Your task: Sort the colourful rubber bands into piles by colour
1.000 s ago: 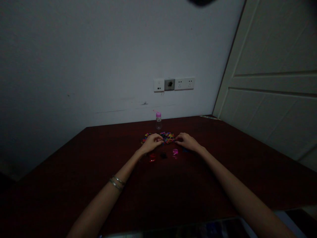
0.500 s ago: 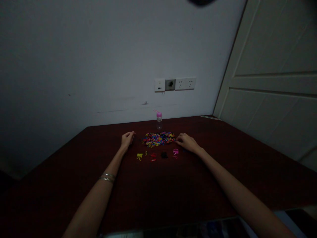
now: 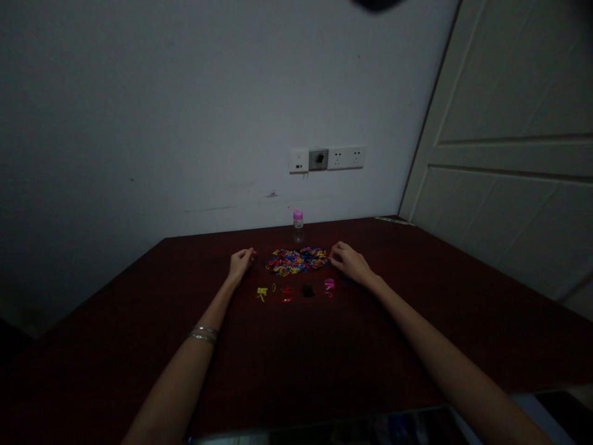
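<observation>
Head view: colourful bands (image 3: 296,262) between left grip (image 3: 240,263) and right grip (image 3: 348,260).

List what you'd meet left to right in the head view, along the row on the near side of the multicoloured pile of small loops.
Clump of small yellow loops → single thin yellow loop → small red clump → round black clump → bright pink clump. Beyond that, by the right hand, too dim to tell.
</observation>
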`<control>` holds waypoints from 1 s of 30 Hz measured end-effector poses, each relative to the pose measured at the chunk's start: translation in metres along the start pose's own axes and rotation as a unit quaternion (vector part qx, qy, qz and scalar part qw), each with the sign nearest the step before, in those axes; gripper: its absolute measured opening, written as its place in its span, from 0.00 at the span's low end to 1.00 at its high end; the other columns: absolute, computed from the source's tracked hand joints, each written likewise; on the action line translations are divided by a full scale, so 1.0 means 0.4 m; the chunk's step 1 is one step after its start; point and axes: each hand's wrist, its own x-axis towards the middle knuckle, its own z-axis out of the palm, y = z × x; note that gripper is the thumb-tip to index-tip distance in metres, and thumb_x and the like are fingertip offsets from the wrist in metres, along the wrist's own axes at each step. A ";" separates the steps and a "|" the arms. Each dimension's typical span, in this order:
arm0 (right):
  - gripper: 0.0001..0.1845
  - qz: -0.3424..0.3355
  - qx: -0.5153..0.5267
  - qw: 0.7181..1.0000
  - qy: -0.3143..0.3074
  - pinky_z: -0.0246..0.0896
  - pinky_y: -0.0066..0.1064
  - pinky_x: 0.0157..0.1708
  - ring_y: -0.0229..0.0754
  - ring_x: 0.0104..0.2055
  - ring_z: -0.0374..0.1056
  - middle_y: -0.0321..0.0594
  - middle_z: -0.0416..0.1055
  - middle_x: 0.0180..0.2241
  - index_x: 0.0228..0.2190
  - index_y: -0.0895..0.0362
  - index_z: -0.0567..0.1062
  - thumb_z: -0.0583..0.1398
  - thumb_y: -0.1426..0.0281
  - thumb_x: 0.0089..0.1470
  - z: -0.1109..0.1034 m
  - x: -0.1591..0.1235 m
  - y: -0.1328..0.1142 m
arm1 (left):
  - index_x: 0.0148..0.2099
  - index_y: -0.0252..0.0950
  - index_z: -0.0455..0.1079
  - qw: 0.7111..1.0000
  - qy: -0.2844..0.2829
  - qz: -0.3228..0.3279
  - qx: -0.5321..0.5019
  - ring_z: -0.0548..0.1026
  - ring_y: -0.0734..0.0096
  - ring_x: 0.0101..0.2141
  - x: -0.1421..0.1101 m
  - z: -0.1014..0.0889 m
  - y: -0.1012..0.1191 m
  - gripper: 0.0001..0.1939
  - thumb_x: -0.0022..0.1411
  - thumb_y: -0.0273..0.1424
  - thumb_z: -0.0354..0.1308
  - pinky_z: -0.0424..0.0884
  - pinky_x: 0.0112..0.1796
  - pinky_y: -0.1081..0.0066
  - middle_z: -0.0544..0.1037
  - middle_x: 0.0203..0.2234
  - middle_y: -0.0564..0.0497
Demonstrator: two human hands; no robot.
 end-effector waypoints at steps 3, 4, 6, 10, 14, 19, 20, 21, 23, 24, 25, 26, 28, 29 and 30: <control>0.07 -0.016 0.021 0.999 0.038 0.58 0.27 0.33 0.39 0.40 0.62 0.40 0.65 0.38 0.31 0.56 0.70 0.53 0.68 0.53 -0.026 0.006 -0.020 | 0.28 0.30 0.69 1.000 -0.001 0.002 0.009 0.53 0.83 0.13 0.002 0.000 -0.003 0.22 0.46 0.47 0.54 0.47 0.16 0.78 0.61 0.13 0.57; 0.07 -0.022 0.028 0.998 0.049 0.58 0.27 0.33 0.39 0.40 0.62 0.40 0.65 0.38 0.31 0.55 0.70 0.53 0.68 0.53 -0.033 0.007 -0.028 | 0.28 0.30 0.69 1.000 -0.001 0.002 0.011 0.53 0.83 0.13 0.002 0.000 -0.003 0.22 0.46 0.47 0.54 0.47 0.16 0.78 0.61 0.13 0.57; 0.07 -0.031 0.041 0.997 0.066 0.58 0.27 0.35 0.39 0.40 0.62 0.40 0.65 0.37 0.31 0.56 0.71 0.53 0.68 0.53 -0.042 0.010 -0.042 | 0.28 0.30 0.69 1.000 -0.001 0.000 0.015 0.53 0.83 0.13 0.003 0.001 -0.004 0.22 0.46 0.47 0.54 0.47 0.16 0.78 0.60 0.13 0.57; 0.07 -0.052 0.072 0.994 0.060 0.59 0.29 0.37 0.40 0.40 0.61 0.41 0.64 0.37 0.31 0.55 0.71 0.54 0.68 0.53 -0.034 0.010 -0.073 | 0.28 0.30 0.69 0.999 0.001 -0.004 0.033 0.54 0.82 0.14 0.003 0.001 -0.006 0.23 0.46 0.48 0.53 0.48 0.16 0.77 0.61 0.14 0.57; 0.06 -0.098 0.096 0.990 0.012 0.59 0.30 0.38 0.39 0.40 0.61 0.41 0.64 0.38 0.31 0.56 0.71 0.54 0.69 0.53 -0.004 -0.001 -0.126 | 0.29 0.30 0.69 0.999 -0.005 -0.001 0.039 0.55 0.82 0.14 0.002 0.000 -0.006 0.23 0.46 0.48 0.53 0.48 0.16 0.77 0.61 0.14 0.57; 0.06 -0.168 0.106 0.978 -0.063 0.59 0.29 0.37 0.39 0.40 0.61 0.42 0.63 0.38 0.31 0.56 0.71 0.54 0.69 0.54 0.025 -0.025 -0.208 | 0.29 0.30 0.70 0.999 0.000 -0.007 0.039 0.55 0.82 0.13 -0.002 0.004 -0.001 0.22 0.46 0.47 0.54 0.48 0.16 0.77 0.62 0.13 0.57; 0.06 -0.177 0.104 0.976 -0.074 0.59 0.29 0.37 0.39 0.40 0.61 0.41 0.63 0.38 0.31 0.56 0.71 0.54 0.69 0.54 0.028 -0.029 -0.220 | 0.29 0.30 0.70 0.999 0.000 -0.007 0.039 0.55 0.82 0.13 -0.002 0.005 0.000 0.22 0.46 0.47 0.54 0.48 0.16 0.77 0.62 0.13 0.57; 0.06 -0.183 0.099 0.975 -0.084 0.60 0.29 0.36 0.39 0.40 0.61 0.41 0.63 0.38 0.31 0.56 0.71 0.54 0.69 0.54 0.032 -0.033 -0.229 | 0.28 0.30 0.70 0.999 0.001 -0.006 0.039 0.55 0.82 0.13 -0.002 0.006 0.000 0.22 0.46 0.47 0.54 0.48 0.16 0.77 0.62 0.13 0.57; 0.06 -0.187 0.088 0.973 -0.101 0.60 0.28 0.34 0.39 0.39 0.62 0.41 0.63 0.37 0.32 0.55 0.71 0.54 0.68 0.54 0.036 -0.039 -0.239 | 0.28 0.30 0.71 0.999 0.002 -0.008 0.043 0.55 0.82 0.13 -0.003 0.007 0.000 0.21 0.46 0.45 0.55 0.49 0.16 0.78 0.63 0.13 0.56; 0.06 -0.187 0.085 0.973 -0.105 0.60 0.28 0.33 0.39 0.39 0.62 0.41 0.63 0.38 0.32 0.55 0.71 0.55 0.68 0.53 0.038 -0.040 -0.241 | 0.29 0.30 0.71 0.999 0.002 -0.010 0.045 0.55 0.82 0.13 -0.003 0.008 0.000 0.20 0.46 0.45 0.55 0.49 0.16 0.78 0.63 0.13 0.56; 0.06 -0.188 0.083 0.973 -0.107 0.60 0.28 0.33 0.39 0.39 0.62 0.41 0.63 0.38 0.33 0.55 0.71 0.55 0.67 0.53 0.039 -0.041 -0.241 | 0.29 0.30 0.71 0.999 0.000 -0.011 0.047 0.56 0.82 0.14 -0.003 0.008 0.000 0.20 0.46 0.44 0.56 0.49 0.16 0.78 0.64 0.13 0.56; 0.07 -0.188 0.084 0.973 -0.106 0.60 0.28 0.33 0.39 0.39 0.62 0.41 0.63 0.38 0.33 0.55 0.71 0.55 0.67 0.53 0.039 -0.041 -0.240 | 0.29 0.30 0.72 0.999 -0.003 -0.011 0.050 0.56 0.82 0.14 -0.003 0.009 0.000 0.19 0.46 0.43 0.56 0.50 0.16 0.78 0.65 0.13 0.55; 0.08 -0.189 0.092 0.972 -0.104 0.61 0.29 0.35 0.39 0.40 0.62 0.41 0.64 0.39 0.34 0.55 0.71 0.55 0.67 0.53 0.037 -0.040 -0.235 | 0.29 0.30 0.72 0.998 -0.013 -0.007 0.059 0.58 0.81 0.15 -0.004 0.010 0.001 0.17 0.45 0.41 0.57 0.51 0.17 0.78 0.67 0.13 0.54; 0.08 -0.189 0.097 0.972 -0.102 0.61 0.29 0.36 0.39 0.40 0.62 0.41 0.64 0.39 0.35 0.55 0.71 0.55 0.67 0.53 0.035 -0.039 -0.231 | 0.28 0.30 0.73 0.998 -0.017 -0.005 0.067 0.59 0.80 0.15 -0.004 0.010 0.002 0.15 0.45 0.39 0.58 0.52 0.17 0.78 0.68 0.14 0.54; 0.08 -0.188 0.102 0.972 -0.099 0.61 0.30 0.37 0.39 0.41 0.62 0.41 0.64 0.39 0.35 0.54 0.71 0.55 0.67 0.53 0.032 -0.037 -0.227 | 0.28 0.30 0.73 0.997 -0.019 -0.002 0.075 0.61 0.79 0.16 -0.004 0.011 0.003 0.14 0.45 0.37 0.58 0.53 0.18 0.77 0.69 0.14 0.53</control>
